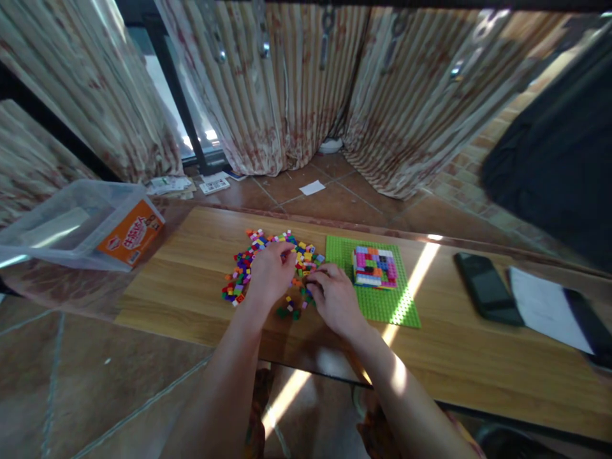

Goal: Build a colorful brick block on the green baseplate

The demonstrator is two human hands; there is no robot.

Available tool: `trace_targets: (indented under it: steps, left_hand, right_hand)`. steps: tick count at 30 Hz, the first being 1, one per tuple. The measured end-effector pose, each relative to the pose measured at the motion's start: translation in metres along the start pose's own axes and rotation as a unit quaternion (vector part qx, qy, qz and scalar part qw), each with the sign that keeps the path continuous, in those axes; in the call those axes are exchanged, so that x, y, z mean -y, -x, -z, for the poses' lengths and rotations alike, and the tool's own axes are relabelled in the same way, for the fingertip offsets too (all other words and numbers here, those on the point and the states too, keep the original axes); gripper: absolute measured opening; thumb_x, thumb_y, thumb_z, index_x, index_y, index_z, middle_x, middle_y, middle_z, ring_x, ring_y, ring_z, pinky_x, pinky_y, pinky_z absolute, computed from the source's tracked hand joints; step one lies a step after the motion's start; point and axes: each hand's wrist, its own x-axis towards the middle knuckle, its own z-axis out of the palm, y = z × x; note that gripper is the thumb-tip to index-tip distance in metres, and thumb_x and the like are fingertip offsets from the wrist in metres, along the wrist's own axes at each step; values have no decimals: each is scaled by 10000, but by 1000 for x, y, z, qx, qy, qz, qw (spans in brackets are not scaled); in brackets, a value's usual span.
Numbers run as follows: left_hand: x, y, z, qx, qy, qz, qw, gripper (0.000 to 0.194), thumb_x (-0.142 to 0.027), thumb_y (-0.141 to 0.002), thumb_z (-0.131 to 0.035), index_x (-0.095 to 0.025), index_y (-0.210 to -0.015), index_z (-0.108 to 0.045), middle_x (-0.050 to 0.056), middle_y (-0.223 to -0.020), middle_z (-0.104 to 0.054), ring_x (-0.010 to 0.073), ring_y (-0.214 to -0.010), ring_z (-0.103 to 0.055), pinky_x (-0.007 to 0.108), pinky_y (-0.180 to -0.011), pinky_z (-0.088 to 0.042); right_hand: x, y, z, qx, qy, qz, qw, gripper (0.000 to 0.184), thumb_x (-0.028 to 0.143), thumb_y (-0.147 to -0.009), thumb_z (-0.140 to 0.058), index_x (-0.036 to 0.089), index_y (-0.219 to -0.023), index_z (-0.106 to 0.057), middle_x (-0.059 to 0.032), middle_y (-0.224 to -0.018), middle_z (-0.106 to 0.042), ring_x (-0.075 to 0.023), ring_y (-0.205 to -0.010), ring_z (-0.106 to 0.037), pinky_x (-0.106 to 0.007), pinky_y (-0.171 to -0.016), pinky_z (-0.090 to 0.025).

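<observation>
A loose pile of small coloured toy bricks [306, 255] lies on the wooden table. Over the middle of this pile is my left hand [271, 273], its fingers curled together; whatever they hold, if anything, is hidden. My right hand [335, 298] is at the pile's right side with fingers bent and thumb close to them, beside a few dark bricks; I cannot make out what is between the fingertips. Just right of that hand lies a green baseplate [382, 309]. On it stands a low, squarish multicoloured brick build [375, 268], which neither hand touches.
The wooden table [186, 280] runs left to right. At its left end sits a clear plastic bin [76, 255] with an orange label. A black phone [488, 287], a white paper [545, 306] and another dark device [590, 325] lie at right. Striped curtains [306, 83] hang behind.
</observation>
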Motion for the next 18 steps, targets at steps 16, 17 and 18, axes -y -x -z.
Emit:
trace_targets:
  steps: [16,17,18]
  left_hand:
    - [-2,0,-1,20,4,-15,1000,239,-221,-852,-524,-146,-983,-709,90,-971,-741,208,-870,-682,302,-812,-530]
    - [-2,1,-2,21,5,-17,1000,239,-221,-852,-525,-147,-986,-708,90,-972,-741,209,-872,-683,304,-814,-530]
    - [-3,1,-2,22,6,-19,1000,239,-219,-853,-524,-147,-987,-708,91,-973,-741,210,-875,-684,305,-816,-530]
  right_hand:
    - [2,5,11,22,-13,0,1000,155,201,-863,-588,224,-933,-724,-79,-1043,-614,-229,-1001,-541,-380,-871,-453]
    - [3,5,10,22,-14,-3,1000,140,208,-859,-601,226,-923,-724,-77,-1041,-615,-229,-1000,-540,-382,-871,-450]
    - [4,5,10,21,-15,-7,1000,127,211,-856,-611,228,-912,-724,-75,-1039,-616,-229,-999,-540,-383,-869,-448]
